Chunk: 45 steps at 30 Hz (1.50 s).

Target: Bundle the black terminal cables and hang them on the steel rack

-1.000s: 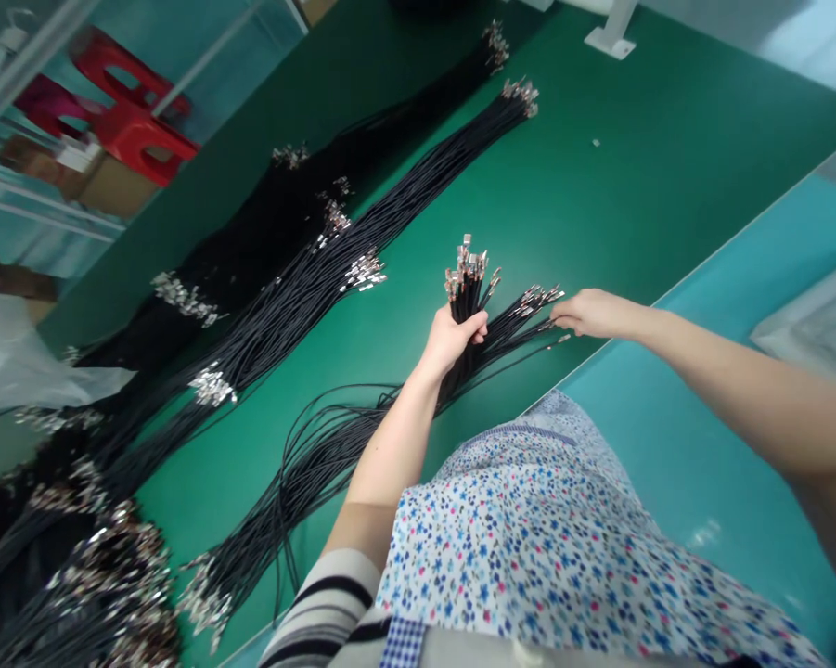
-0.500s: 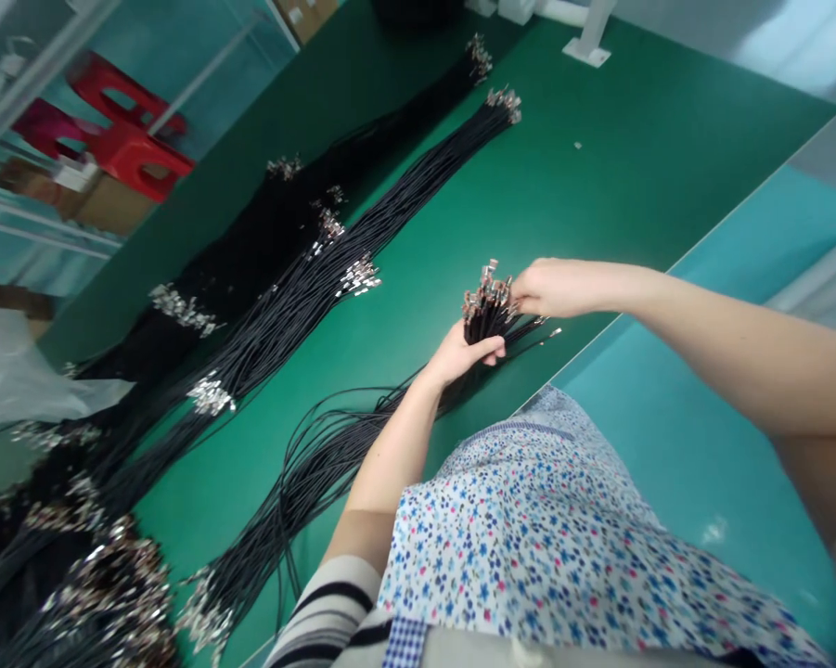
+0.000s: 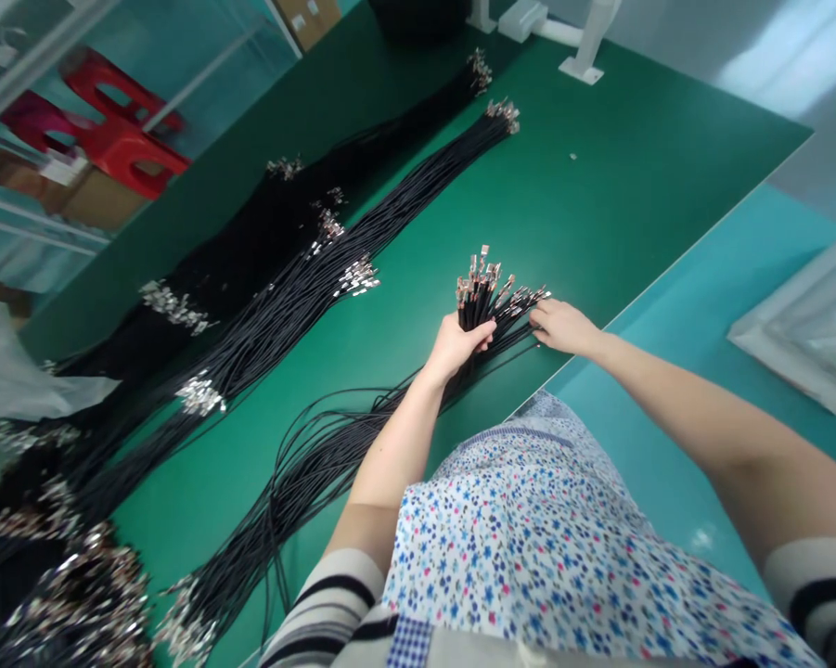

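Observation:
My left hand (image 3: 459, 345) is wrapped round a bunch of black cables (image 3: 478, 313), whose copper and silver metal terminals fan upward above the thumb. More cables of this bundle (image 3: 348, 436) trail down and left along the table's near edge to a cluster of terminals (image 3: 191, 617). At the right of the bunch, my right hand (image 3: 562, 327) has its fingers bent together at the tips of a few cables that lean outward. Whether it pinches one of them is too small to make out.
Long black cable bundles (image 3: 404, 206) lie diagonally across the green table (image 3: 640, 176). A heap of terminals (image 3: 87, 594) fills the lower left, beside a clear plastic bag (image 3: 34, 371). White metal feet (image 3: 581, 70) stand at the back. Red stools (image 3: 129, 144) are beyond the table.
My right hand has moved right and slightly down, away from the middle of the bunch to its outer cable tips. Several cables now splay rightward. My left hand keeps its hold.

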Each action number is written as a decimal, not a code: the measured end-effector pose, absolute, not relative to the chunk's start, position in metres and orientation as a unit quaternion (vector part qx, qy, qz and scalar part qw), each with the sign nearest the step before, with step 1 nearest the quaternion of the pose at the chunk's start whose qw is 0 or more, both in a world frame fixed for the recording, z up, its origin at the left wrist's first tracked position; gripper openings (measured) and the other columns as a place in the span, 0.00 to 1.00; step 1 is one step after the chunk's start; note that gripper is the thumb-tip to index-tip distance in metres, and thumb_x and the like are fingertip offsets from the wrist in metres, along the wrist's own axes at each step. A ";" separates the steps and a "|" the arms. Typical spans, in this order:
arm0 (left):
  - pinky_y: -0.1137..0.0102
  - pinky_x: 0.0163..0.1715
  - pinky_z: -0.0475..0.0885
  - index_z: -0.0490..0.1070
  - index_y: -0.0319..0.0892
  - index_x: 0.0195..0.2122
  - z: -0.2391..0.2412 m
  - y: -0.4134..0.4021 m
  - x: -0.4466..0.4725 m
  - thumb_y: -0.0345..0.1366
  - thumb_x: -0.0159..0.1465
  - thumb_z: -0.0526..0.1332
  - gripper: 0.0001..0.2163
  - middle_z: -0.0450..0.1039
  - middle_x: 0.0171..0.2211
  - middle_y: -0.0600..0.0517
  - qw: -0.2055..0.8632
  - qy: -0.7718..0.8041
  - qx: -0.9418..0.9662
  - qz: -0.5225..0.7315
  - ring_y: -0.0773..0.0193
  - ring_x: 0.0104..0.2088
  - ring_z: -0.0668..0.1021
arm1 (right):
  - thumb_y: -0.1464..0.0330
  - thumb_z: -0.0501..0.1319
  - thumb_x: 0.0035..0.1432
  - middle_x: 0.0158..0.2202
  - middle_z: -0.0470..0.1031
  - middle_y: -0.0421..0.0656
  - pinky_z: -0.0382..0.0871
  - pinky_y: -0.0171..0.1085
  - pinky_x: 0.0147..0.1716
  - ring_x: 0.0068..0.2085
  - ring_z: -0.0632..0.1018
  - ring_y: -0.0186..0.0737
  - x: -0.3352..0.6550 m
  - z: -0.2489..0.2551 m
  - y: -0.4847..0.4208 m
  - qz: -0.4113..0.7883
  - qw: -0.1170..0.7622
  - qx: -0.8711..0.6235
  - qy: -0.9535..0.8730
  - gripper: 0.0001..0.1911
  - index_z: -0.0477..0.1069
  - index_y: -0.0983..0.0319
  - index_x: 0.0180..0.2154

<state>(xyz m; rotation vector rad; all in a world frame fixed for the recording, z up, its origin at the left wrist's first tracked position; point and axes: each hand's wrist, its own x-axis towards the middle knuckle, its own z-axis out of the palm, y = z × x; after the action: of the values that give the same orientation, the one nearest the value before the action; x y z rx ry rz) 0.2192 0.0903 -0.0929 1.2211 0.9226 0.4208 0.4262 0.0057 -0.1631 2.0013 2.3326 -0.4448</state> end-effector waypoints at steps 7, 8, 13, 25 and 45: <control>0.76 0.17 0.62 0.69 0.34 0.29 -0.095 0.091 0.221 0.37 0.49 0.64 0.11 0.67 0.17 0.54 0.702 0.419 0.544 0.187 0.74 0.15 0.67 | 0.67 0.54 0.56 0.38 0.67 0.50 0.58 0.37 0.38 0.42 0.67 0.45 0.431 -0.161 0.016 -0.177 0.026 0.600 0.779 0.12 0.71 0.63 0.39; 0.76 0.17 0.62 0.69 0.34 0.29 -0.095 0.091 0.222 0.37 0.49 0.64 0.11 0.67 0.17 0.54 0.704 0.419 0.542 0.186 0.74 0.15 0.67 | 0.67 0.54 0.56 0.37 0.67 0.50 0.58 0.37 0.38 0.42 0.67 0.44 0.431 -0.161 0.018 -0.180 0.028 0.596 0.782 0.11 0.71 0.63 0.38; 0.75 0.18 0.63 0.69 0.35 0.28 -0.097 0.094 0.221 0.38 0.49 0.65 0.11 0.68 0.18 0.53 0.706 0.421 0.539 0.183 0.73 0.16 0.68 | 0.71 0.56 0.50 0.34 0.71 0.47 0.57 0.36 0.37 0.41 0.68 0.44 0.432 -0.149 0.033 -0.220 0.038 0.597 0.771 0.06 0.71 0.63 0.30; 0.70 0.31 0.70 0.72 0.34 0.31 -0.097 0.092 0.215 0.41 0.51 0.64 0.13 0.75 0.28 0.47 0.775 0.301 0.538 0.138 0.68 0.25 0.75 | 0.62 0.56 0.53 0.24 0.72 0.40 0.57 0.33 0.25 0.24 0.69 0.33 0.410 -0.052 0.057 -0.303 -0.031 0.589 0.749 0.11 0.72 0.62 0.29; 0.71 0.26 0.68 0.71 0.33 0.34 -0.087 0.092 0.208 0.40 0.47 0.68 0.17 0.75 0.27 0.47 0.821 0.291 0.472 0.132 0.67 0.23 0.75 | 0.70 0.60 0.49 0.22 0.72 0.41 0.68 0.34 0.27 0.23 0.73 0.34 0.382 -0.042 0.049 -0.443 -0.178 0.680 0.556 0.03 0.69 0.64 0.26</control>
<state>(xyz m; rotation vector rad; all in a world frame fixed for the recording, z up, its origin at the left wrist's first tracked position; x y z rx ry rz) 0.2080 0.0921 -0.0873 1.0051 0.6197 0.2812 0.3819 0.0492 -0.0424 2.4187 1.9784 -1.5735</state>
